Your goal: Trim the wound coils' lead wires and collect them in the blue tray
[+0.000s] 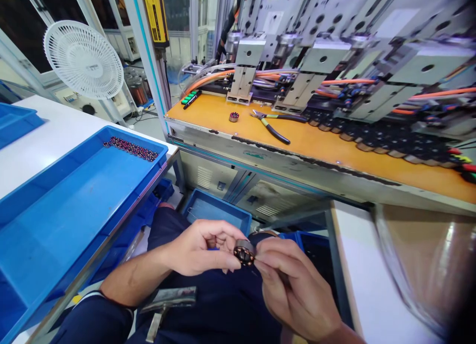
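Note:
Above my lap I hold a small round motor stator (244, 253), dark with copper windings, its open face tilted towards me. My left hand (204, 247) grips its left side between thumb and fingers. From the right, the thumb and forefinger of my right hand (293, 279) are pinched closed against its edge; whether they also hold a fine wire there, I cannot tell. A similar stator (233, 117) sits on the orange bench, with pliers (273, 126) lying open to its right.
At left, a blue tray (74, 195) on a white table holds rows of stators (132, 148) in its far corner. Machine fixtures (312, 61) stand along the orange bench (208, 113), beside a row of dark blocks (390, 136). A white fan (84, 59) stands behind.

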Demonstrator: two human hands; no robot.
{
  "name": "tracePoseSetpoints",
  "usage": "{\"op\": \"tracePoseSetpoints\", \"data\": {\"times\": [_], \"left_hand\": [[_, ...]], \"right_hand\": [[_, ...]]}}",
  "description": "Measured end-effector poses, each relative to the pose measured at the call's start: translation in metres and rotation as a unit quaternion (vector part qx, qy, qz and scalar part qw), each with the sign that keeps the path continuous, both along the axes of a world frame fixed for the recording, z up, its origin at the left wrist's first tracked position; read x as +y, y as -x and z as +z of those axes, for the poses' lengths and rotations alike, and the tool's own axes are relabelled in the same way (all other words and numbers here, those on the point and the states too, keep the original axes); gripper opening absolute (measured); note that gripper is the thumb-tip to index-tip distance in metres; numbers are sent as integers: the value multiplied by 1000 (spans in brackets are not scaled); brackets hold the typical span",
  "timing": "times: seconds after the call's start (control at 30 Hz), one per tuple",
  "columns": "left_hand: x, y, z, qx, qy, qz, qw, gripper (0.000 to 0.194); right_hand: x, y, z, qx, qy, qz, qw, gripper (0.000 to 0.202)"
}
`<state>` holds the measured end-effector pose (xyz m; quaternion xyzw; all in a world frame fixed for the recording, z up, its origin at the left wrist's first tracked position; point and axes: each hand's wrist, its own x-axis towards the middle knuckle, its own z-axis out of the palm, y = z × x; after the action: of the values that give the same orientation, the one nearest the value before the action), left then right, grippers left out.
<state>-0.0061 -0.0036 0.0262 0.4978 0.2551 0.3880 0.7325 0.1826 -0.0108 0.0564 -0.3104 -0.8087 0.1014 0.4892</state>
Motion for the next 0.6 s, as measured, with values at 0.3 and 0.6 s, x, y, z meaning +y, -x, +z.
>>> {"op": "tracePoseSetpoints", "data": {"times": [0.3, 0.6], "left_hand": [[-3, -6, -5, -70, 34, 25, 997, 27], [-2, -7, -7, -116, 117, -9, 986, 30]], "right_hand": [[-3, 4, -5, -16, -69, -47, 996, 10], [-2, 3, -1, -81, -140, -46, 986, 26]]}}
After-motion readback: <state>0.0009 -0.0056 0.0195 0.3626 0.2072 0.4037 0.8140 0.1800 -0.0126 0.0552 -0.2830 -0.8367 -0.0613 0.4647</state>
